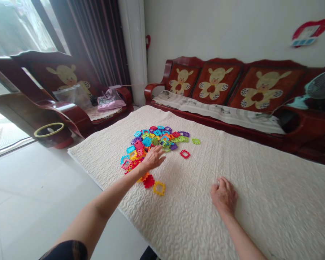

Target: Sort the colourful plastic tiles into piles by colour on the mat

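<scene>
The left hand (153,158) is at the near right side of a pile of coloured plastic pieces (146,141), its palm turned down and its fingers loosely stretched toward the right. It looks released, with nothing visible in its grasp; whether its underside touches the pieces cannot be told. The right hand (224,193) rests well apart from the pile, farther right, with its fingers bent under; whether anything is tucked beneath them is hidden.

The pile spreads in a curved heap beyond and to the left of the left hand, its pieces overlapping in red, blue, purple, green, yellow and orange. They have toothed edges; some are solid, others are open frames. Nearer the person, a solid red piece (148,181) lies at the heap's end, just beside a yellow frame (159,194). To the right of the heap a red frame (181,153) lies by itself, and a green frame (196,143) lies farther back.

All of these lie on a cream quilted cover (192,216) spread over the surface. Behind it stands a long wooden sofa (176,108) with three bear-patterned cushions (213,81). At the left, an armchair (82,117) holds a pink plastic bag (111,103).
</scene>
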The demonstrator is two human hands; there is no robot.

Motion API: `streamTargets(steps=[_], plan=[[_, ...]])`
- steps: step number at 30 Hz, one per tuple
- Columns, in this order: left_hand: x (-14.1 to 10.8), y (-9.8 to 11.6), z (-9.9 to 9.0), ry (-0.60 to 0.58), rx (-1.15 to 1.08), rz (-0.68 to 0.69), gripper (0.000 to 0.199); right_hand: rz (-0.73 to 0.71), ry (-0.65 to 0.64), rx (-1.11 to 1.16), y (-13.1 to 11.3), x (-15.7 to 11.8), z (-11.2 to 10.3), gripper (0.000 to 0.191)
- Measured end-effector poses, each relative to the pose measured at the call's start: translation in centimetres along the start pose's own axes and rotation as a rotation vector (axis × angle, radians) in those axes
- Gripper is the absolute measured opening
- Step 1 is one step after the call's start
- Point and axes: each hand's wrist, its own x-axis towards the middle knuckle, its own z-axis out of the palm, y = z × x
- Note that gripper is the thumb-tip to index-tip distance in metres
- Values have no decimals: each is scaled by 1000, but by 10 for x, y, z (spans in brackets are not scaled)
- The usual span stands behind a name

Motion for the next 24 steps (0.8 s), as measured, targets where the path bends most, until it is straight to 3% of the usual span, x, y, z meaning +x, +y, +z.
streamTargets(steps=[5, 9, 16, 24], plan=[[-71, 48, 5, -149, -126, 316, 42, 11, -18, -4, 1, 1, 1, 39], [-93, 47, 9, -166, -96, 340, 38, -1, -24, -10, 4, 1, 4, 40], [-61, -2, 19, -48, 38, 221, 30, -2, -23, -11, 3, 2, 3, 42], [-24, -59, 9, -22, 41, 82, 26, -2, 1, 12, 4, 2, 5, 41]])
